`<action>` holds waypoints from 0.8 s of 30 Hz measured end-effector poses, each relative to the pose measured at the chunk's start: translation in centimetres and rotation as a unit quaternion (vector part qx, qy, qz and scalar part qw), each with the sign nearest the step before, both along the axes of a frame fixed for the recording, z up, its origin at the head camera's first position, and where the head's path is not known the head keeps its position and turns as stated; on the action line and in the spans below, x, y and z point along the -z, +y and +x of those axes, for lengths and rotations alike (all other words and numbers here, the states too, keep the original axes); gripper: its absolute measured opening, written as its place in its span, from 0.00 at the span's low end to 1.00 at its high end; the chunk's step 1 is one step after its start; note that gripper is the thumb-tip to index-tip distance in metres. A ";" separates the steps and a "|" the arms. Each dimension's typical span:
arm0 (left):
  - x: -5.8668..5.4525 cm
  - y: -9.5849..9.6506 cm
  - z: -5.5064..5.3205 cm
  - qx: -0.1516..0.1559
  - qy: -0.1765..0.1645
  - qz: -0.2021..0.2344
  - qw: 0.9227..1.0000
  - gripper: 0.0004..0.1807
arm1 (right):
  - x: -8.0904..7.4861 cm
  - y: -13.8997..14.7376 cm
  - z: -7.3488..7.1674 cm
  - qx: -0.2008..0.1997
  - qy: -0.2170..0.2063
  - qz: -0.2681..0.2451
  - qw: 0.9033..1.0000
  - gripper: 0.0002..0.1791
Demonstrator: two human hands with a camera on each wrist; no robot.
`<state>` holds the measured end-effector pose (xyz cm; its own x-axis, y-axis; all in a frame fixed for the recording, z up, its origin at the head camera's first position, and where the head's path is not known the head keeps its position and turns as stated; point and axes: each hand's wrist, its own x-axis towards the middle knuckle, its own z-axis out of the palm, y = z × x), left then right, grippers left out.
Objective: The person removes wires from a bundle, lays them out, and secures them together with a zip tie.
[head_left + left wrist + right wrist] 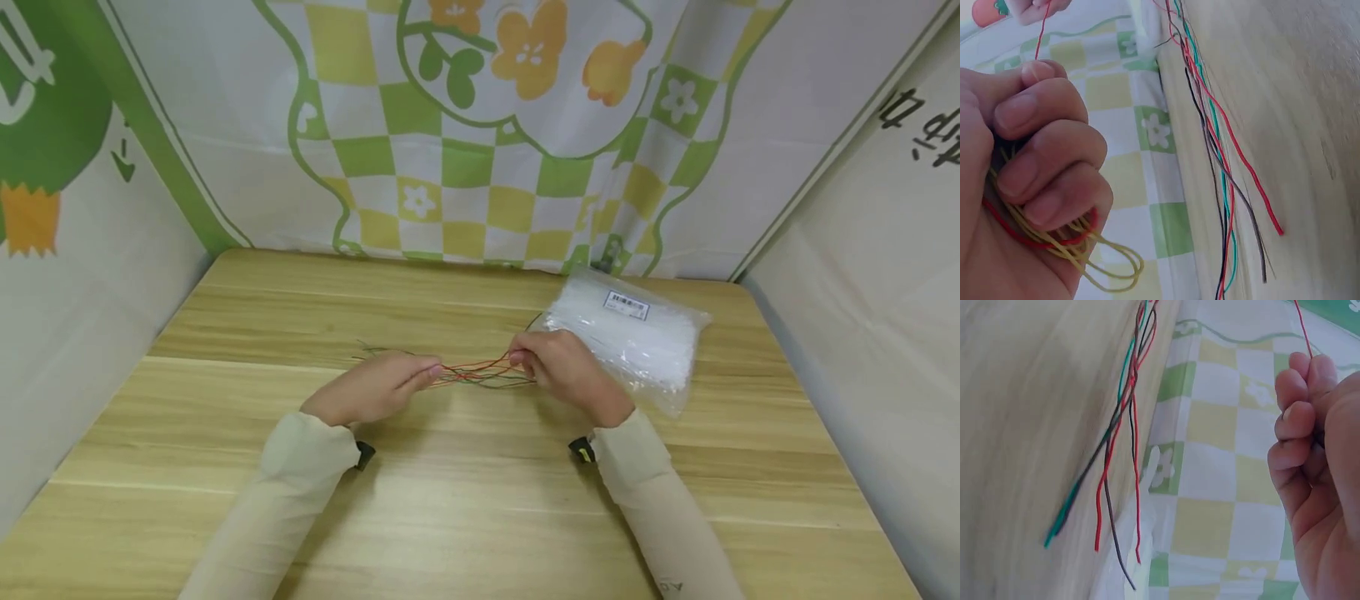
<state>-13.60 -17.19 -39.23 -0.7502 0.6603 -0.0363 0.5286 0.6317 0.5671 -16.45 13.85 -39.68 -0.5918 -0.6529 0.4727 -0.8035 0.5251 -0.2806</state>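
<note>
In the left wrist view my left hand [1047, 150] pinches one end of a thin red wire [1041, 34] between thumb and forefinger. Its other fingers curl round a looped bunch of yellow wire [1125, 265] and a bit of red. My right hand [1313, 456] pinches the red wire's other end, its remaining fingers curled. Between the hands the red wire runs straight. On the wooden table, a loose bundle of red, green, black and brown wires [480, 377] lies beneath and between both hands, its ends spread apart in the wrist views.
A clear plastic bag [637, 342] packed with white material and bearing a barcode label lies at the back right, right behind my right hand. The wooden table [465, 500] ends at a patterned curtain [495, 167], with white fabric walls on both sides.
</note>
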 end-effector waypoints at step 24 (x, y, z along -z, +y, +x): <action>-1.0 -6.1 -1.0 -0.125 0.023 0.007 0.992 0.23 | -0.5 4.5 -1.4 0.086 -0.050 0.022 0.995 0.08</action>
